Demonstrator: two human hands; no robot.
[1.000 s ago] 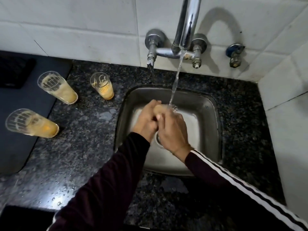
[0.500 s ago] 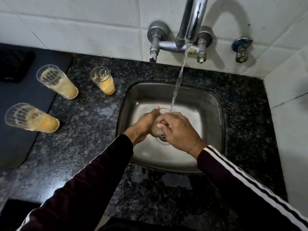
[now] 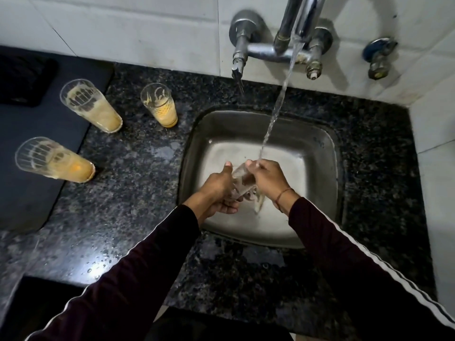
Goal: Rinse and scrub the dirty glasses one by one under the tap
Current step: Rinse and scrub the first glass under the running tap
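I've got both hands over the sink (image 3: 320,143), working one glass (image 3: 242,179) under the tap (image 3: 299,23). My left hand (image 3: 216,190) wraps the glass from the left, thumb up along its side, fingers curled round underneath. My right hand (image 3: 268,179) grips the other side, fingers curled over the rim end. The glass is tilted, held between the two hands above the basin, looks mostly clear. The water stream (image 3: 275,109) falls from the spout and hits right at my right hand's knuckles by the glass; cloudy water runs off below the hands into the sink. Three dirty glasses wait on the counter (image 3: 138,188) left of the sink, all upright, all with orange-yellow residue: one (image 3: 161,109) nearest the sink, one (image 3: 92,107) further left at the edge of the dark mat (image 3: 29,193), one (image 3: 54,159) standing on the mat, closest to me. They are well apart from each other. Water drops lie on the counter near my left sleeve (image 3: 138,274). White tiles (image 3: 123,28) behind.
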